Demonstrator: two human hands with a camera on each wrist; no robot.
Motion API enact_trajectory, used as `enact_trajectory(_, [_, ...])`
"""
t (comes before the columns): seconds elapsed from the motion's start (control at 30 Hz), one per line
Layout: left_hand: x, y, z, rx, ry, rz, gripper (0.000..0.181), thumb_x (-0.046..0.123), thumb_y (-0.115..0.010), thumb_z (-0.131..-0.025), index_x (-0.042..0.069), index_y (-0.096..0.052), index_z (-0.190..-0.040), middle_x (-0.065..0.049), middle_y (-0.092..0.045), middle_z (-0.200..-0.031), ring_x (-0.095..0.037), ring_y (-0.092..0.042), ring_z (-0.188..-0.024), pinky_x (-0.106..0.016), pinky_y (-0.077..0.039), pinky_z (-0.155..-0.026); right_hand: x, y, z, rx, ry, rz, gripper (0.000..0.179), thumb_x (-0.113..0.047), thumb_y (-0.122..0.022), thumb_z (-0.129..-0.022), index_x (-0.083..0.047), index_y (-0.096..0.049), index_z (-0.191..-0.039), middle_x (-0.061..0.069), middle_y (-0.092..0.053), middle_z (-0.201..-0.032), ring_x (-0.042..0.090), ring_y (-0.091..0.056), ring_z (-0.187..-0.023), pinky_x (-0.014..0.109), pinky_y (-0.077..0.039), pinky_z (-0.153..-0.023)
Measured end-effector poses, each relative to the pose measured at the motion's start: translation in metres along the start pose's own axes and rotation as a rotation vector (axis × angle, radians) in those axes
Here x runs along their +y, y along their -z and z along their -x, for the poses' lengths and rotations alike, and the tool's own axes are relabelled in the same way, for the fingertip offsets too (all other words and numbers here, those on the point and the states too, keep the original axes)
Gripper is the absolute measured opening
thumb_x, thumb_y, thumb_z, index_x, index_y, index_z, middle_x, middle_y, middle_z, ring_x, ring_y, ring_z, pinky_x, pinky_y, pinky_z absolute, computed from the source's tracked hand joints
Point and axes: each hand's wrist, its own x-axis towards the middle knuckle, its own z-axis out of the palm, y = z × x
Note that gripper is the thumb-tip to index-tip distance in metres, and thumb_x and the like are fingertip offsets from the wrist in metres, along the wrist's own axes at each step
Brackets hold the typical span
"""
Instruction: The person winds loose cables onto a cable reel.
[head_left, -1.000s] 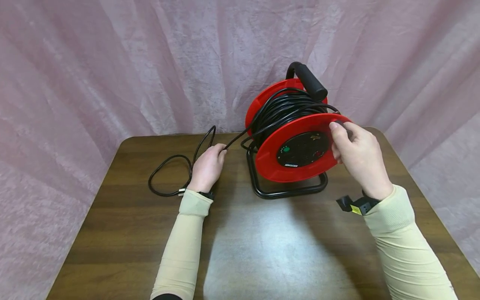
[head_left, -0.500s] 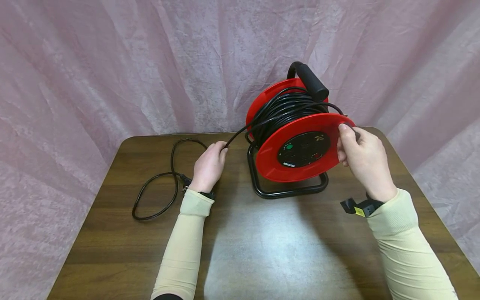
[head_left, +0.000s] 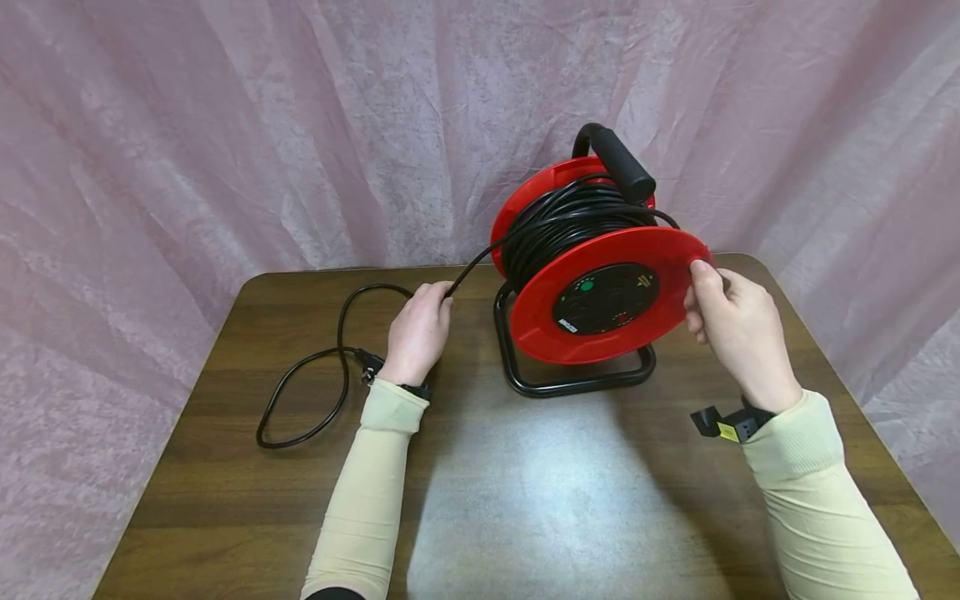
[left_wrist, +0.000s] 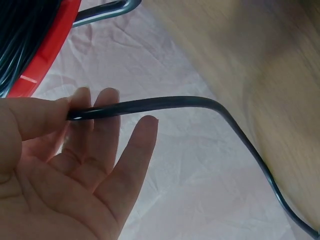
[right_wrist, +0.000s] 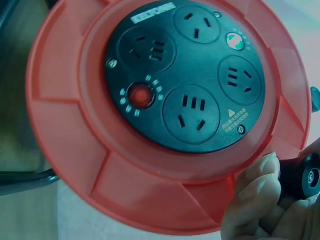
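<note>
A cable reel [head_left: 534,329] with red flanges and black cord wound between them stands at the back right of the table. My left hand [head_left: 418,333] pinches the cord [left_wrist: 170,102] between thumb and fingers, left of the reel, its little finger held away from the cord. From there the cord runs up to the drum on one side and down to the table on the other. At the front flange's right edge, my right hand [head_left: 738,333] grips the black crank knob [right_wrist: 299,176], thumb towards the flange. The cord's plug [head_left: 369,365] lies beside my left wrist.
A loop of cord [head_left: 288,442] spreads over the wooden table [head_left: 225,517] on the left. The reel's black tube stand [head_left: 570,390] rests on the tabletop, and its carrying handle [head_left: 622,165] rises above the drum. A pink curtain [head_left: 337,125] hangs behind.
The reel's front flange has turned clockwise, and my right hand has moved right and slightly down with the knob. The cord loop on the left has dropped flat and spread left; my left hand barely moved.
</note>
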Motion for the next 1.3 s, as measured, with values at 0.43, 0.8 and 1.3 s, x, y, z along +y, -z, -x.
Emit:
enact_trajectory(0.43, [0.004,0.001,0.000,0.016,0.005,-0.042,0.025,0.023,-0.051,-0.110,0.009,-0.068,-0.122,-0.009,-0.071,-0.106,-0.032,-0.068,-0.098,-0.050,-0.054,-0.080,0.018,0.000,0.003,-0.025,-0.040,0.038,0.062,-0.062,-0.037,-0.103,-0.008,-0.065,-0.088,0.006,-0.063,-0.066,0.021,-0.060,-0.056,0.032,-0.045,-0.051])
enact_trajectory(0.8, [0.014,0.010,0.003,0.035,-0.075,0.024,0.023,0.014,-0.051,-0.109,0.002,-0.064,-0.124,-0.015,-0.066,-0.106,-0.034,-0.065,-0.096,-0.048,-0.052,-0.083,0.032,-0.002,0.007,-0.054,-0.066,0.072,0.065,-0.064,-0.036,-0.103,-0.007,-0.064,-0.090,0.007,-0.064,-0.067,0.024,-0.061,-0.058,0.035,-0.044,-0.054])
enact_trajectory(1.3, [0.019,0.012,0.003,0.085,-0.100,0.060,0.020,0.010,-0.055,-0.107,-0.001,-0.065,-0.121,-0.014,-0.064,-0.107,-0.031,-0.062,-0.095,-0.045,-0.051,-0.082,0.050,-0.011,0.017,-0.116,-0.090,0.082,0.063,-0.063,-0.036,-0.104,-0.008,-0.061,-0.087,0.007,-0.063,-0.067,0.021,-0.059,-0.058,0.037,-0.042,-0.054])
